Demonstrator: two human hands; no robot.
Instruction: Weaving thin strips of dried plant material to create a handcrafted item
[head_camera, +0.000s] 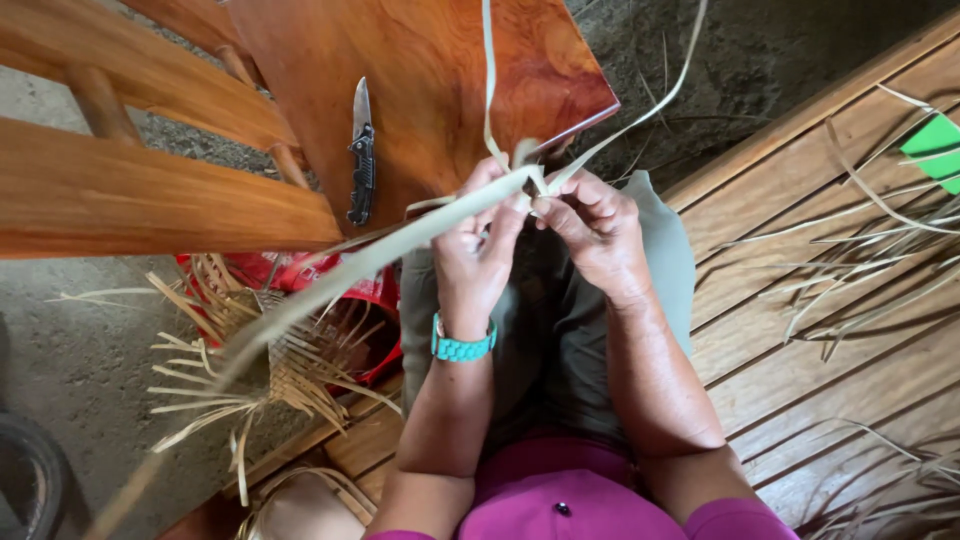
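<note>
**2 hands pinched on crossing leaf strips**

2 hands meet at one knot of pale leaf strips (520, 180), held up in front of the person's lap. The longest strip (330, 285) has its long axis slanting from that pinch down and away to the left of the left hand, ending blurred near the bottom edge. Under it, well to the left and below the grip, sits a half-woven basket (290, 365) with loose ends splayed out, beside a red container (375, 290).

The left hand (478, 245), with a teal watch (462, 347) at the wrist, is curled shut, fingers wrapped round the strip where it enters the knot. Just beyond the grip, 2 thinner strips (489, 90) rise up and away over a reddish wooden board (440, 70), on which a folding knife (361, 150) lies, apart from both hands.

The right hand (590, 230) touches the left at the knot, thumb and forefinger closed on a strip end; both are equally near the crossing. To its right, loose strips (860, 250) lie scattered on a plank bench (800, 350).
</note>
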